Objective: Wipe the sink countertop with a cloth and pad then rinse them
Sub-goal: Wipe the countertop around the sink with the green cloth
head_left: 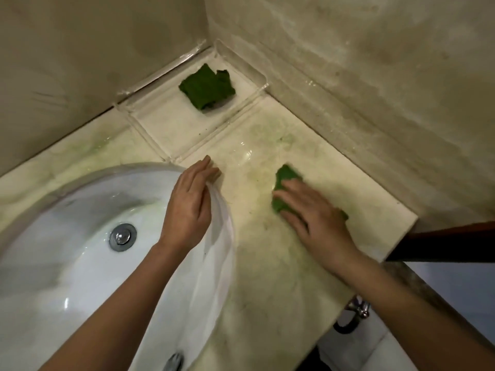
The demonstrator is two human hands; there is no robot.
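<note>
My right hand (pixel 314 212) lies flat with straight fingers on a green pad (pixel 285 178), pressing it onto the pale marble countertop (pixel 267 263) right of the basin. My left hand (pixel 191 199) rests on the rim of the white sink (pixel 67 263), fingers extended onto the countertop, holding nothing. A second green piece, a crumpled cloth (pixel 207 88), lies in a clear tray (pixel 166 121) in the back corner, apart from both hands. Greenish streaks mark the wet counter.
Walls close the counter at the back and right. The metal drain (pixel 122 236) sits in the basin's middle and a faucet tip (pixel 174 361) shows at the bottom edge. The counter's right end drops off beside a dark wooden edge (pixel 442 242); a pipe valve (pixel 359 309) sits below.
</note>
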